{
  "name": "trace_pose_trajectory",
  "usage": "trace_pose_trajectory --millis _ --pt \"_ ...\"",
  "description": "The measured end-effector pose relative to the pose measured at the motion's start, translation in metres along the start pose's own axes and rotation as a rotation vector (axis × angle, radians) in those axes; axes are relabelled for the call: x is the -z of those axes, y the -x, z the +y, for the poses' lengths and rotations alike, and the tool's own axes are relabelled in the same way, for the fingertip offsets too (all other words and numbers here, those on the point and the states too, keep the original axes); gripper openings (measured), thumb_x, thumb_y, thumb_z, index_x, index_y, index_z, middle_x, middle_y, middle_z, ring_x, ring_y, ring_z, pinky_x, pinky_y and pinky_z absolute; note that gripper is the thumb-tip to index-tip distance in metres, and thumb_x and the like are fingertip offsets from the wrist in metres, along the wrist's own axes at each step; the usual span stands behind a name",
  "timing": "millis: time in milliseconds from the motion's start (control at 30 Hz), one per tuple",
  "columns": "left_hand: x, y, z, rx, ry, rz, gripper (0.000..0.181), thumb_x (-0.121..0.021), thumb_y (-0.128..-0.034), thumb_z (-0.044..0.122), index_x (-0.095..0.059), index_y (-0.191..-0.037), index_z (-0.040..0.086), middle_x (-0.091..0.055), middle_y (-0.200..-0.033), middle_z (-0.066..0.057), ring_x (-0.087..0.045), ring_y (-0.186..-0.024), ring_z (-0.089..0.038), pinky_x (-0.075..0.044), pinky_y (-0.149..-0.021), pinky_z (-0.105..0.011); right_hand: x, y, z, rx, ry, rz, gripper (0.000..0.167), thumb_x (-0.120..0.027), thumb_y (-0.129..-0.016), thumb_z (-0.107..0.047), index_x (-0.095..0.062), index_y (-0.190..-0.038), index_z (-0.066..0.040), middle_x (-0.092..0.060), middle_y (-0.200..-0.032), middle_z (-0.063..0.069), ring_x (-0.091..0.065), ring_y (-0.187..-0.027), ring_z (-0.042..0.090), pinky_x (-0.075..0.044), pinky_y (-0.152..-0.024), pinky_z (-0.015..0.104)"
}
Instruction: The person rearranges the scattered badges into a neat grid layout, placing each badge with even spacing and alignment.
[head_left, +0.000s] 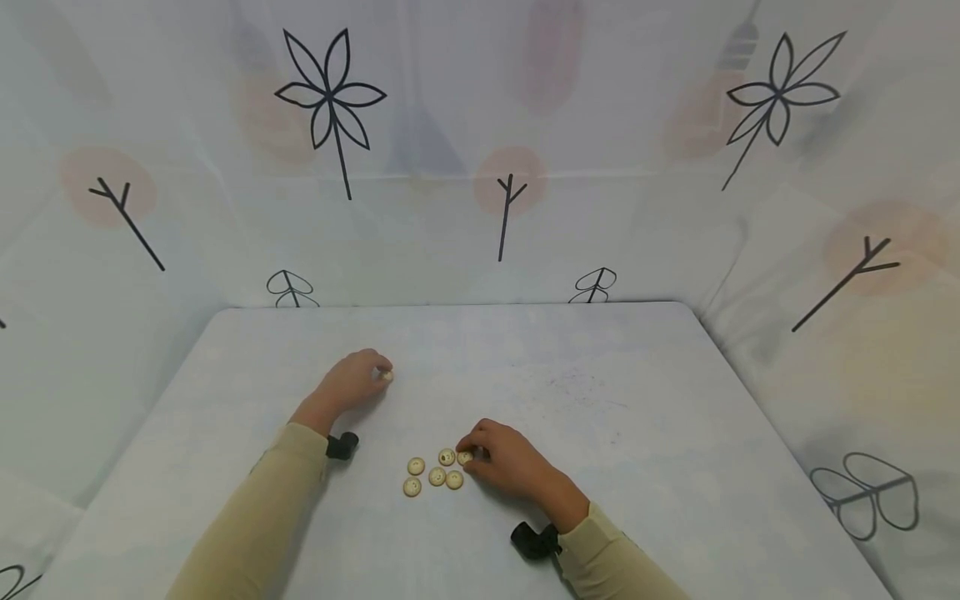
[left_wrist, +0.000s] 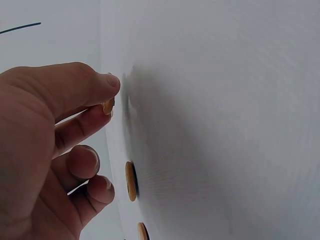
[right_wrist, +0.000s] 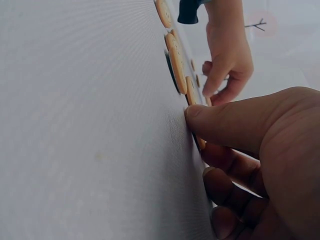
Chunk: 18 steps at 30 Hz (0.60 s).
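Observation:
Between the thumb and index finger of my left hand (head_left: 351,382) is a round, pale wooden button (head_left: 387,376), pinched towards the back of the table. The left wrist view shows this button (left_wrist: 108,106) almost edge-on, partly covered by the fingertips, close to the tabletop. My right hand (head_left: 512,460) pinches another wooden button (head_left: 466,457) at the table surface, at the right end of a small group. Beside its fingertips lie several more buttons (head_left: 437,476), flat and close together in two loose rows.
The white table (head_left: 645,400) has faint purplish marks right of centre. Behind it hangs a pale cloth (head_left: 427,242) printed with plants, which also covers both sides. Each wrist wears a small black camera (head_left: 534,542).

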<state>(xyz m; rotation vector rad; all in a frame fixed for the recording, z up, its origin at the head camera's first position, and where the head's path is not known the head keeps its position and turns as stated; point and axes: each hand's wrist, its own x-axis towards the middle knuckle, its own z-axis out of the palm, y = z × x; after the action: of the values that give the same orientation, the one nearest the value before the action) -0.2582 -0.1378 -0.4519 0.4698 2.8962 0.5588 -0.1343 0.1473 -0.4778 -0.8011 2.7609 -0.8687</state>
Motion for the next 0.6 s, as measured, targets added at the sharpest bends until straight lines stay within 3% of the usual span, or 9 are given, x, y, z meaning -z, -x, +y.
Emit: trace_pose_trajectory --millis 600 --pt "-0.0017 -0.0021 -0.0092 0.034 -0.029 0.011 0.032 -0.058 -0.0948 0.022 -0.063 -0.121 0.004 -0.062 -0.125 -0.016 -0.053 -0.124 -0.036 -0.04 -0.108 -0.051 -0.002 -0.0012 0.0025 0.002 0.001 0.012 0.022 -0.068 -0.089 -0.023 -0.07 -0.111 -0.019 -0.062 -0.105 -0.007 -0.054 -0.088 0.005 -0.048 -0.078 0.026"
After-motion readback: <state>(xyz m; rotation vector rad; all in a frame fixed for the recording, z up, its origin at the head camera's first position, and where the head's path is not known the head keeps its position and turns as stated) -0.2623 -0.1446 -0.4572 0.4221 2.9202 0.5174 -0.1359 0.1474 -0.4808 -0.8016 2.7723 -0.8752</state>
